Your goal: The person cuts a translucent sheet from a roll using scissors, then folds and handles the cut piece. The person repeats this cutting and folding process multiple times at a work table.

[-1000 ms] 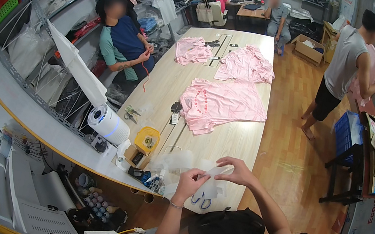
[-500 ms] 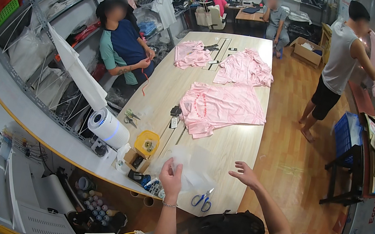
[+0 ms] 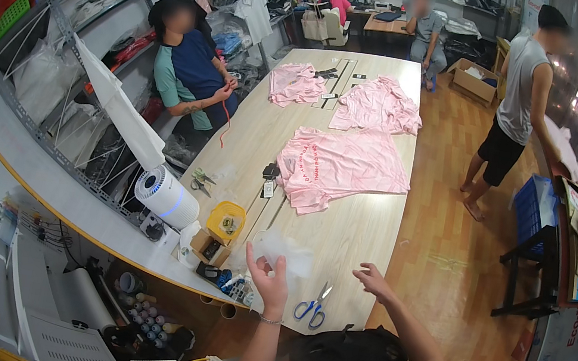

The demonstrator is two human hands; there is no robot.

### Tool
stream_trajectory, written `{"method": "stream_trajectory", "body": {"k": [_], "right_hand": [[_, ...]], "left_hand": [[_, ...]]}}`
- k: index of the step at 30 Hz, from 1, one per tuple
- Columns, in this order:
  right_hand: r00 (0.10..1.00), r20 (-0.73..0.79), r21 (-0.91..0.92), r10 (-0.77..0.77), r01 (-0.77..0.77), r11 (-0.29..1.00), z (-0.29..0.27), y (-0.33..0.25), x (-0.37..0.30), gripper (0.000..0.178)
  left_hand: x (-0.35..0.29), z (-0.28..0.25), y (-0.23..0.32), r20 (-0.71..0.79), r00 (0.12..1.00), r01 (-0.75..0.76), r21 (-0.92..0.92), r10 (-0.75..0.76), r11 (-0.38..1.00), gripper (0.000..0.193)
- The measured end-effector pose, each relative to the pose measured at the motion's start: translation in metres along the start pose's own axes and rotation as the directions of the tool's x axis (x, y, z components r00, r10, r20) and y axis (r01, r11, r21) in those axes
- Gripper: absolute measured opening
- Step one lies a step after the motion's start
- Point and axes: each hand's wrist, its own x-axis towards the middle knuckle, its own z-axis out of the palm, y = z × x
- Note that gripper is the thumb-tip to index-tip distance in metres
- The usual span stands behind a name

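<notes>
My left hand [image 3: 267, 283] hovers above the near end of the table, its fingers spread and the palm partly turned up. Just beyond it lies a thin translucent plastic sheet [image 3: 292, 253]; whether the fingertips touch it is hard to make out. My right hand [image 3: 373, 281] is held in the air by the table's right edge, fingers stretched, with nothing in it. Between the hands, blue-handled scissors [image 3: 311, 312] lie with their blades slightly apart. Farther up the table a pink T-shirt [image 3: 340, 166] with red lettering is spread out.
Two more pink shirts [image 3: 379, 104] [image 3: 295, 85] lie at the far end. Along the left stand a yellow bowl [image 3: 228, 209], a small cardboard box [image 3: 209, 247] and a white cylindrical air purifier [image 3: 167, 195]. One person [image 3: 196, 71] stands at left holding a red strip, another [image 3: 525, 97] at right.
My left hand's fingers have spread wider, and the plastic sheet has shifted and takes up less room. My right hand has dropped slightly. The person at right has lowered the pink cloth.
</notes>
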Motion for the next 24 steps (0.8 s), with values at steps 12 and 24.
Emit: {"method": "stream_trajectory", "body": {"k": [12, 24], "right_hand": [[0.960, 0.193, 0.017, -0.202, 0.203, 0.979, 0.040, 0.026, 0.014, 0.043], [0.990, 0.138, 0.366, 0.012, -0.062, 0.928, 0.028, 0.018, -0.013, 0.092]], "left_hand": [[-0.029, 0.024, 0.012, 0.359, 0.933, 0.049, -0.080, -0.017, 0.996, 0.065], [-0.023, 0.019, 0.015, 0.446, 0.895, 0.124, -0.213, -0.016, 0.969, 0.052]]}}
